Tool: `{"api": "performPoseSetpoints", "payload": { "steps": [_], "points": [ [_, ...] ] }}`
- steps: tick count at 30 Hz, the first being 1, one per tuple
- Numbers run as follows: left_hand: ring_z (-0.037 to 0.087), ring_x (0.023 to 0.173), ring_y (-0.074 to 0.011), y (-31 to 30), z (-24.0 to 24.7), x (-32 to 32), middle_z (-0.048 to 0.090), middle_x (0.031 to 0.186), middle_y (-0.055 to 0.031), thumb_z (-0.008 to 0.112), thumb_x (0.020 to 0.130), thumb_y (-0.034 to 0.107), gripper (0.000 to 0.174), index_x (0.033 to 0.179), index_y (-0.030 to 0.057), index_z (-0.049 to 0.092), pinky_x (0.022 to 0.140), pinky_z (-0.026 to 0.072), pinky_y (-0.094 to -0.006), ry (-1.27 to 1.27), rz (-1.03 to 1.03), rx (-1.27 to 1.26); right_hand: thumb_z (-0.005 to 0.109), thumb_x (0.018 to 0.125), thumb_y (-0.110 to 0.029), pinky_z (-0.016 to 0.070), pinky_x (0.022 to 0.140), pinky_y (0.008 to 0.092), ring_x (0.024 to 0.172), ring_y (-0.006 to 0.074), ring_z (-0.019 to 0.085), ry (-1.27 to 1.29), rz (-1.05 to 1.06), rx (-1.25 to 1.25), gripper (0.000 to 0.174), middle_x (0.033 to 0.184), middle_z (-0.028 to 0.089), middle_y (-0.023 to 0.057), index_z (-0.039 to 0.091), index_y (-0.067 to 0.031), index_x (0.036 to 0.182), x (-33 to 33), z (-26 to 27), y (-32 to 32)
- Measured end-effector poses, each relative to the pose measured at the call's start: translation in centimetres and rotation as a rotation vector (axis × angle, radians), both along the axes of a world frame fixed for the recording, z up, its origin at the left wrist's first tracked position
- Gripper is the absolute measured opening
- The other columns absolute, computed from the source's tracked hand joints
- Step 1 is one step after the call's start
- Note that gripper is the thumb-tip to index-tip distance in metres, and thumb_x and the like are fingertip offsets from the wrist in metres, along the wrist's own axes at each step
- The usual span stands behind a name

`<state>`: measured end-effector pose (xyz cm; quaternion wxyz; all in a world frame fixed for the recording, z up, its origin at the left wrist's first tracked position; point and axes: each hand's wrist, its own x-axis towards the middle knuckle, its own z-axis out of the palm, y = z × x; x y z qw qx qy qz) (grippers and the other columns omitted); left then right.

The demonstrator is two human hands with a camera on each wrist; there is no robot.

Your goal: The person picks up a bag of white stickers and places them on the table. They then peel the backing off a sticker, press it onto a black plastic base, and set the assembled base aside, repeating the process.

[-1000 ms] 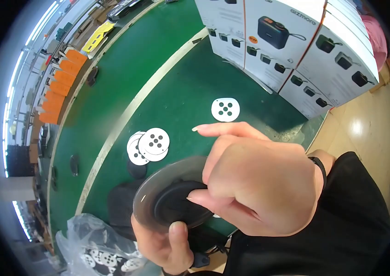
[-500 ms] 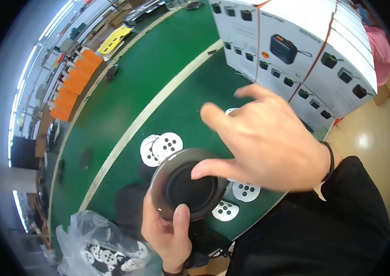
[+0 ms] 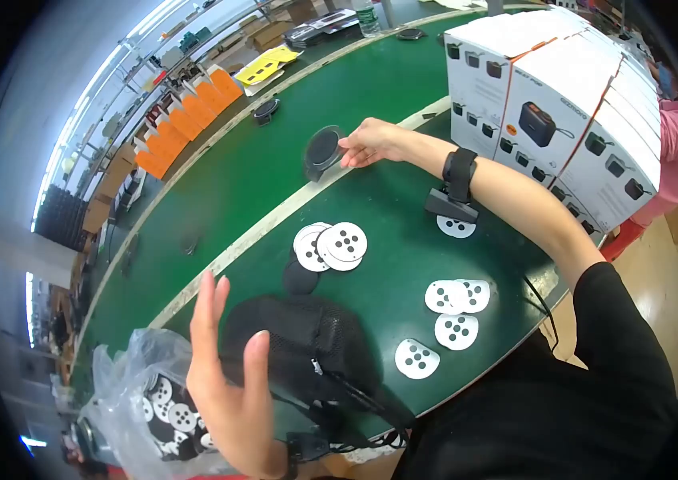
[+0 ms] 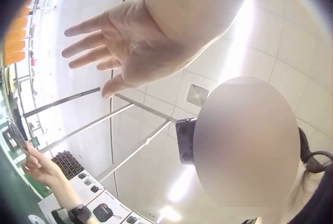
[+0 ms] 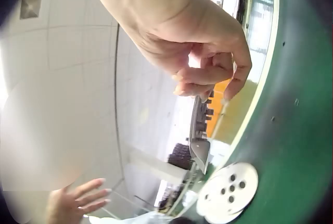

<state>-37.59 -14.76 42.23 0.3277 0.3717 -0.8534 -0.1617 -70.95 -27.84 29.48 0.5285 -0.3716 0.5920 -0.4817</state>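
Observation:
My right hand [image 3: 371, 146] reaches out over the pale line on the green surface and pinches a dark round plastic cover [image 3: 323, 150] by its edge. In the right wrist view that cover [image 5: 199, 122] appears edge-on, with small tabs along one side, below the curled fingers. My left hand [image 3: 231, 392] is raised near the black mesh pouch [image 3: 275, 332], fingers spread and holding nothing; its bare palm faces the left wrist view. Between the hands lies a stack of white discs with black dots [image 3: 347, 242], beside a plain black disc [image 3: 300, 277].
Several loose white discs [image 3: 456, 332] lie near the table's edge, one partly behind my right wrist. A clear plastic bag [image 3: 127, 408] of such discs is at lower left. Stacked speaker boxes [image 3: 531, 120] stand at right. Other dark covers [image 3: 266, 110] sit across the green surface.
The left hand has let go of the dark cover and opened. My right hand, earlier with its thumb on the cover's middle, now holds it by the edge, farther away across the table.

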Motion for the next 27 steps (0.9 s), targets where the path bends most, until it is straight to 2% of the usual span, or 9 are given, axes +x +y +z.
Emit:
{"api": "performPoseSetpoints", "payload": {
  "steps": [4, 6, 10, 14, 17, 19, 22, 24, 27],
  "points": [
    [0.052, 0.112, -0.0245, 0.4, -0.3, -0.1, 0.055, 0.118, -0.0183, 0.055, 0.077, -0.002, 0.054, 0.129, 0.0009, 0.041, 0.096, 0.0337, -0.0328, -0.086, -0.014, 0.008, 0.065, 0.077, -0.018, 0.0504, 0.053, 0.0240, 0.058, 0.0123, 0.060, 0.399, 0.272, 0.068, 0.021, 0.074, 0.065, 0.0099, 0.064, 0.0014, 0.085, 3.3, 0.0, 1.0],
    [0.052, 0.109, -0.0298, 0.4, -0.7, -0.2, 0.053, 0.119, -0.0151, 0.062, 0.077, 0.010, 0.052, 0.126, 0.0048, 0.045, 0.097, 0.0335, -0.0461, -0.121, -0.027, 0.006, 0.073, 0.068, -0.024, 0.0502, 0.051, 0.0270, 0.058, 0.0161, 0.061, 0.678, 0.423, 0.068, 0.036, 0.075, 0.064, 0.0104, 0.063, 0.0009, 0.092, 5.4, -0.3, 2.6],
    [0.051, 0.109, -0.0316, 0.6, -1.0, -0.7, 0.053, 0.121, -0.0120, 0.062, 0.079, 0.016, 0.051, 0.125, 0.0039, 0.045, 0.096, 0.0346, -0.0467, -0.238, -0.056, -0.013, 0.079, 0.059, -0.028, 0.0491, 0.069, 0.0363, 0.078, 0.0307, 0.062, 1.114, 0.317, -0.143, 0.042, 0.077, 0.063, 0.0174, 0.060, 0.0012, 0.083, 8.9, -1.5, 5.2],
    [0.051, 0.109, -0.0330, 0.6, -1.3, -1.0, 0.052, 0.121, -0.0150, 0.062, 0.080, 0.016, 0.052, 0.126, 0.0016, 0.043, 0.095, 0.0354, -0.0458, -0.251, -0.081, -0.010, 0.075, 0.065, -0.018, 0.0492, 0.063, 0.0360, 0.070, 0.0285, 0.062, 1.086, 0.274, -0.188, 0.031, 0.073, 0.061, 0.0173, 0.057, 0.0029, 0.079, 9.1, 0.4, 6.3],
    [0.052, 0.108, -0.0325, 0.2, -1.5, -1.4, 0.051, 0.120, -0.0202, 0.063, 0.078, 0.010, 0.059, 0.130, 0.0003, 0.037, 0.094, 0.0381, -0.0410, -0.119, -0.081, 0.070, 0.066, 0.076, -0.010, 0.0444, 0.045, 0.0254, 0.048, 0.0132, 0.058, 0.632, 0.329, -0.240, 0.021, 0.063, 0.060, 0.0095, 0.050, 0.0022, 0.072, 8.3, 4.9, 8.4],
    [0.054, 0.107, -0.0307, 0.1, -1.6, -2.1, 0.051, 0.120, -0.0236, 0.063, 0.077, 0.004, 0.065, 0.133, -0.0001, 0.032, 0.092, 0.0397, -0.0369, 0.068, -0.063, 0.182, 0.063, 0.081, -0.011, 0.0439, 0.048, 0.0202, 0.052, 0.0092, 0.057, 0.119, 0.483, -0.278, 0.019, 0.067, 0.060, 0.0062, 0.050, 0.0000, 0.074, 8.4, 8.0, 10.8],
    [0.055, 0.103, -0.0172, 0.5, -0.6, -1.9, 0.055, 0.117, -0.0164, 0.054, 0.075, -0.012, 0.068, 0.136, -0.0039, 0.025, 0.091, 0.0409, -0.0280, 0.389, -0.277, 0.669, 0.063, 0.082, -0.008, 0.0472, 0.052, 0.0204, 0.057, 0.0093, 0.057, -0.077, 0.526, -0.425, 0.015, 0.073, 0.060, 0.0076, 0.051, 0.0012, 0.078, 9.5, 10.6, 13.8],
    [0.057, 0.095, -0.0152, 1.3, -1.0, -2.5, 0.059, 0.106, -0.0144, 0.050, 0.078, -0.012, 0.052, 0.128, -0.0106, 0.035, 0.085, 0.0446, -0.0256, 0.601, -0.250, 0.678, 0.065, 0.080, -0.008, 0.0467, 0.053, 0.0207, 0.058, 0.0078, 0.056, -0.060, 0.480, -0.429, 0.018, 0.072, 0.060, 0.0061, 0.050, 0.0014, 0.078, 10.3, 11.4, 15.2],
    [0.060, 0.087, -0.0154, 1.6, -1.6, -2.8, 0.062, 0.096, -0.0152, 0.048, 0.082, -0.008, 0.039, 0.120, -0.0123, 0.045, 0.078, 0.0481, -0.0248, 0.695, -0.203, 0.533, 0.069, 0.076, -0.011, 0.0434, 0.051, 0.0216, 0.057, 0.0090, 0.054, 0.626, 0.050, -0.761, 0.023, 0.067, 0.055, 0.0046, 0.049, 0.0003, 0.076, 11.7, 11.8, 16.7]
  ]
}}
